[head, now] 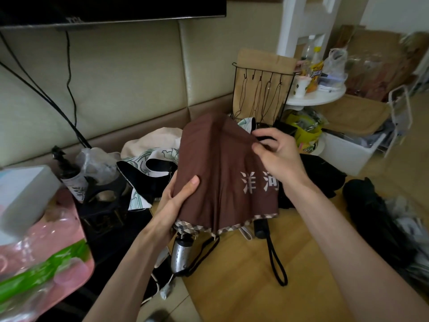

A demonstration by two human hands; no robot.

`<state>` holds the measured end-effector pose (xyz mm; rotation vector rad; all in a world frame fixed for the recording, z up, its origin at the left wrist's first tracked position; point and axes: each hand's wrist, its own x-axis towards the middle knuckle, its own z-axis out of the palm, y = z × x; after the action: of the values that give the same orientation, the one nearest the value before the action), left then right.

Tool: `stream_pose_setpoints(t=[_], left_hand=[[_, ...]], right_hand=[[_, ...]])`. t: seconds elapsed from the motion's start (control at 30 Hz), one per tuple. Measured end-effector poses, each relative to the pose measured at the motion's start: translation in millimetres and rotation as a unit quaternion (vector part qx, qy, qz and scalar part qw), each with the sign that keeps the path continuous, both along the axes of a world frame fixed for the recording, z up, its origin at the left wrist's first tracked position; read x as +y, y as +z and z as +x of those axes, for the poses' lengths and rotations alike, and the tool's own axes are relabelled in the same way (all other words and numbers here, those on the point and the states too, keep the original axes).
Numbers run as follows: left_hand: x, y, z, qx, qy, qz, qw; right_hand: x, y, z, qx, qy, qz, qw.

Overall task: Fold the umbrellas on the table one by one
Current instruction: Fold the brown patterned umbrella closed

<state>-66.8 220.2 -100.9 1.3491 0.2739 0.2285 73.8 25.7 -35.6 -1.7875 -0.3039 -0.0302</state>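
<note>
Both hands [178, 198] [278, 154] on brown umbrella [220, 159]

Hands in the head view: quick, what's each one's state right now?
Left hand: closed on the brown umbrella, gripping its canopy's left side.
Right hand: closed, fingers pinching a fold of the same canopy.

Held umbrella [220, 163] centre, above table [234, 289]; second umbrella [148, 165] behind-left; third umbrella [371, 212] right; rack [262, 94] behind.
</note>
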Motion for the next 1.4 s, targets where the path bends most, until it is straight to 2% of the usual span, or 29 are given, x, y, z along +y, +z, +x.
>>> stream_pose_setpoints(t=[0.1, 0.23, 0.33, 0.57, 0.7, 0.87, 0.97, 1.1, 1.17, 1.2, 1.3, 1.33, 1.4], left_hand=[[2.4, -0.5, -0.4, 0.001, -0.009, 0.023, 1.000], [0.2, 2.3, -1.9, -0.004, -0.030, 0.048, 0.998], [1.5, 3.1, -3.3, -0.011, -0.037, 0.054, 0.998], [2.8, 3.1, -6.7, -0.022, -0.055, 0.050, 0.997], [1.8, 3.0, -4.9, -0.027, -0.052, 0.044, 0.997], [3.6, 2.4, -3.0, -0.036, -0.047, 0.038, 0.997], [4.5, 1.8, -3.0, -0.036, -0.056, 0.044, 0.997], [5.5, 2.3, -3.5, -0.038, -0.059, 0.061, 0.996], [5.2, 2.6, -3.9, -0.038, -0.057, 0.058, 0.996], [5.5, 2.7, -4.0, -0.038, -0.055, 0.053, 0.996], [5.1, 4.1, -3.7, -0.040, -0.047, 0.048, 0.997], [4.9, 4.4, -3.4, -0.041, -0.044, 0.046, 0.997], [5.2, 4.2, -2.9, -0.040, -0.038, 0.039, 0.998]], right_hand=[[-0.8, 6.6, 10.9, -0.052, 0.047, -0.041, 0.997], [3.7, 27.7, 11.0, -0.062, 0.202, -0.021, 0.977], [9.5, 32.0, 18.0, -0.087, 0.215, -0.023, 0.972], [6.6, 35.7, 24.3, 0.018, 0.280, 0.023, 0.960], [4.7, 37.4, 16.8, 0.045, 0.326, 0.006, 0.944], [-1.2, 38.2, 12.2, 0.066, 0.393, -0.136, 0.907], [3.0, 35.5, 8.9, 0.064, 0.402, -0.172, 0.897], [2.1, 35.3, 7.1, 0.074, 0.433, -0.243, 0.865], [-2.7, 39.9, 9.3, 0.065, 0.427, -0.249, 0.867], [-4.3, 41.8, 11.0, 0.064, 0.417, -0.223, 0.879], [-7.4, 45.1, 12.8, 0.081, 0.397, -0.079, 0.911], [-7.0, 45.0, 14.0, 0.081, 0.398, -0.078, 0.911], [-3.0, 44.0, 11.8, 0.067, 0.406, -0.162, 0.897]])
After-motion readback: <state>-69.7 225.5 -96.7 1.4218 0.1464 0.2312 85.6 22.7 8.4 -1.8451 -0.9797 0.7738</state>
